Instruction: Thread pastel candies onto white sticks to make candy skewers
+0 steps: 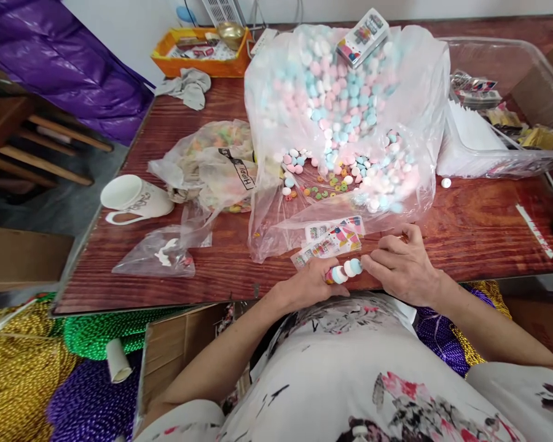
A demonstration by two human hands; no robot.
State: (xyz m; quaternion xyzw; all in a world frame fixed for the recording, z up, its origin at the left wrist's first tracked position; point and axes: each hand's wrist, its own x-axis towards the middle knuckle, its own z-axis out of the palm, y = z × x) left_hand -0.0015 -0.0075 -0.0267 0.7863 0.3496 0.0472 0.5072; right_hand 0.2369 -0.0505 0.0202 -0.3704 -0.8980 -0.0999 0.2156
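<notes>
My left hand (317,281) is closed around a short row of round white and light-blue candy-like pieces (345,271), low over the table's front edge. Yellow and pink show at the row's left end, partly covered by my fingers. At the other end, the fingertips of my right hand (403,264) are pinched against the last light-blue piece. What threads or wraps the row is too small to tell. Just beyond my hands lie printed cards (327,244). Behind them spreads a clear plastic bag (276,236) with many pink, white and blue pieces (350,101) and small coloured rings (322,191).
A printed pack (363,37) rests on the bag. On the left are a white mug (136,195), a knotted bag (207,162) and a small clear bag (142,258). A clear bin (470,166) stands right, an orange tray (203,69) at the back.
</notes>
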